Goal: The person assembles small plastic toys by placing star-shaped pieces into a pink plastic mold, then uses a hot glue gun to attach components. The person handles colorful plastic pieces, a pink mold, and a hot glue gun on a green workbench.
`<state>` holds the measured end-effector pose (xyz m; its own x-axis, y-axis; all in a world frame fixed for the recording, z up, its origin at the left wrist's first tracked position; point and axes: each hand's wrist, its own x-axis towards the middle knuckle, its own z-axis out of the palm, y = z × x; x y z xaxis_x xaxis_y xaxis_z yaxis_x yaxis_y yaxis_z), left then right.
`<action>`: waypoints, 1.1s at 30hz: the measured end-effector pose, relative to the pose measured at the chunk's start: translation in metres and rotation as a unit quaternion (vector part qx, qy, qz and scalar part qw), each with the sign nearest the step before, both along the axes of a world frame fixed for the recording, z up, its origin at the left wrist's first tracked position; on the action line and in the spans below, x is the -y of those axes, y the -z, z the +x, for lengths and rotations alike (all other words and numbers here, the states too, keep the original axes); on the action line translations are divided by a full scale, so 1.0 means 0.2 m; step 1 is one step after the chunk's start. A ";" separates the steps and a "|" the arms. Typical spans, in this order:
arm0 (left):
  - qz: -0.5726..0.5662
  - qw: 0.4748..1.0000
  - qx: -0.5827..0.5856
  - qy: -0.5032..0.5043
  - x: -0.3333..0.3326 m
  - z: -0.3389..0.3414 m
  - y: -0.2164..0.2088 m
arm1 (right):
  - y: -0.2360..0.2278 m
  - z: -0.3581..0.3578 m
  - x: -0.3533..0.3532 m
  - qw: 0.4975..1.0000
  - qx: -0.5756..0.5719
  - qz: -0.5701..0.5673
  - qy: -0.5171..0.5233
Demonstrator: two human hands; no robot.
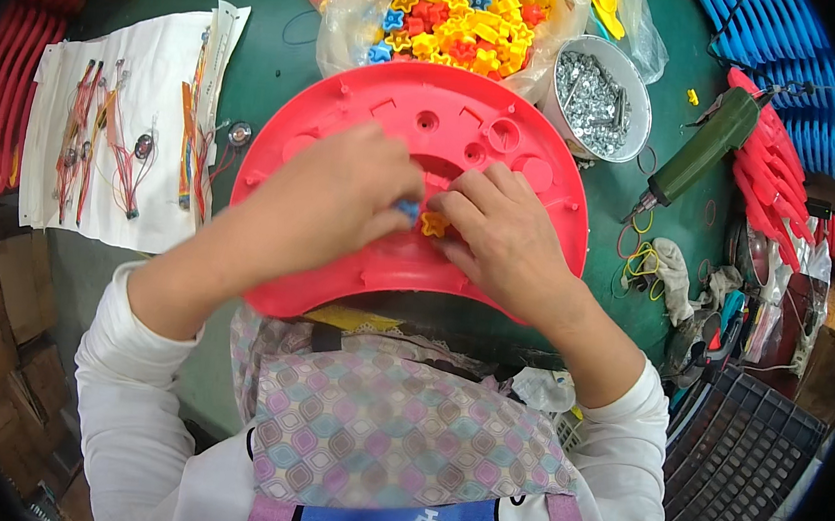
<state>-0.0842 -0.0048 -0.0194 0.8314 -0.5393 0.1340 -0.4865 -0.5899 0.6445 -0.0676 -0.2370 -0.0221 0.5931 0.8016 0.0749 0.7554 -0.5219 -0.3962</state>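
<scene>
A pink-red curved plastic shell (pixel 334 293) lies in front of me, its inner side with posts and round sockets facing up. My left hand (pixel 344 188), somewhat blurred, is over its middle, fingers closed on a small blue plastic piece (pixel 407 209) that is mostly hidden. Beside it, my right hand (pixel 508 234) rests over the shell with bent fingers. Its index finger and thumb are around a yellow star-shaped plastic piece (pixel 433 224). The hands hide the part of the shell beneath them.
A plastic bag of star-shaped pieces (pixel 460 24) stands behind the shell, with a white tub of screws (pixel 604 98) to its right. A green electric screwdriver (pixel 699 152) hangs at right. Wired components lie on a white sheet (pixel 118 131) at left. Red (pixel 1 100) and blue parts (pixel 804 107) are stacked at the sides.
</scene>
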 end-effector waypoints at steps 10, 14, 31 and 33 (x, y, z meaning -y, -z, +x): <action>0.105 0.979 0.172 -0.025 0.05 -0.16 0.14 | 0.02 -0.05 -0.03 0.998 0.018 0.050 0.032; 0.069 0.986 0.149 -0.007 0.07 -0.28 0.02 | 0.08 -0.08 0.01 0.997 -0.016 0.066 0.035; 0.114 0.980 0.127 -0.106 0.21 -0.61 0.18 | 0.10 -0.28 0.08 0.988 0.135 0.014 -0.072; 0.102 0.979 0.121 -0.132 0.25 -0.60 0.21 | 0.10 -0.28 0.08 0.988 0.124 0.061 -0.070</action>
<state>-0.2034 -0.0549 -0.0610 0.9023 -0.3465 0.2566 -0.4242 -0.8199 0.3845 -0.1233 -0.2531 -0.0412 0.4287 0.8502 0.3054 0.8985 -0.3659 -0.2427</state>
